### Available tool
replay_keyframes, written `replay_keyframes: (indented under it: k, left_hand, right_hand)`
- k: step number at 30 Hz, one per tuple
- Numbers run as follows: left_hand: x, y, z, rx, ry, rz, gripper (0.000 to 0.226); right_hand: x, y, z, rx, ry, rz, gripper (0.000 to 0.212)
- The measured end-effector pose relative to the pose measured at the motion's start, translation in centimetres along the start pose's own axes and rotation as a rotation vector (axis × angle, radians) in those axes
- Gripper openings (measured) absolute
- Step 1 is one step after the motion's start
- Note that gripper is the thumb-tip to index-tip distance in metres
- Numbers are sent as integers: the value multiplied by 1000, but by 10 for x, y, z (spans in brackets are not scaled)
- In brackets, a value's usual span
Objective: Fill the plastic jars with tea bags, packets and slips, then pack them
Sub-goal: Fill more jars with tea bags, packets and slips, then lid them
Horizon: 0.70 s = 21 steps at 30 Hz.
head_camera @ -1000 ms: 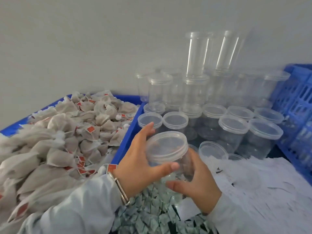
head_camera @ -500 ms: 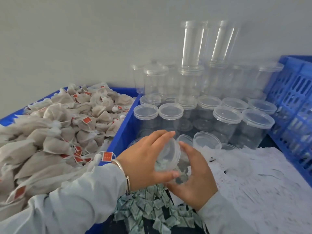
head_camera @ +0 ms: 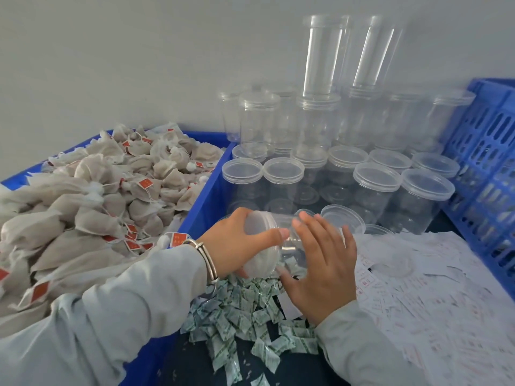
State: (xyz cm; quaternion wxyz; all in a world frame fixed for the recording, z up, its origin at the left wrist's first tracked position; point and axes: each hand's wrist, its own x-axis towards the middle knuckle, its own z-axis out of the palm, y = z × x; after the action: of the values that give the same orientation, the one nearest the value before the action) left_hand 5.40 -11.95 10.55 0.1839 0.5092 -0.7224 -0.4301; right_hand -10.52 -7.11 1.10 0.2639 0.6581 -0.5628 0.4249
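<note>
Dark desk [head_camera: 292, 366] surface, mostly covered. Left: blue bin [head_camera: 206, 190] heaped with tea bags [head_camera: 92, 196], red tags showing. Centre front: loose pile of small green-printed packets [head_camera: 239, 316] directly on the desk, right beside the bin wall. Right front: spread of white paper slips [head_camera: 434, 296] with red print, touching the packet pile's edge. Back: cluster of clear lidded plastic jars [head_camera: 376, 190], some stacked in a second tier, taller clear tubes [head_camera: 323, 54] on top against the wall. A few open lidless jars [head_camera: 342, 218] sit between the cluster and the slips. Far right: blue slotted crate [head_camera: 485, 151], beside the jars.
</note>
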Motion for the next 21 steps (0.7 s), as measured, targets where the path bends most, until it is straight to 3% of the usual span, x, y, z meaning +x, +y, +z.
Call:
replay_keyframes:
  k: [7, 15, 17, 21]
  left_hand:
    - [2, 1, 0, -353, -153, -148, 102]
    - [1, 3, -3, -413, -240, -179, 85]
    - [0, 4, -8, -523, -281, -260, 83]
    - [2, 2, -17, -701, -218, -362, 89]
  right_hand:
    - [-1, 1, 3, -1, 46, 18, 71]
    - [-1, -2, 1, 7, 65, 15, 69]
    - [1, 0, -2, 18, 77, 163, 77]
    - [11, 20, -16, 141, 134, 667, 102]
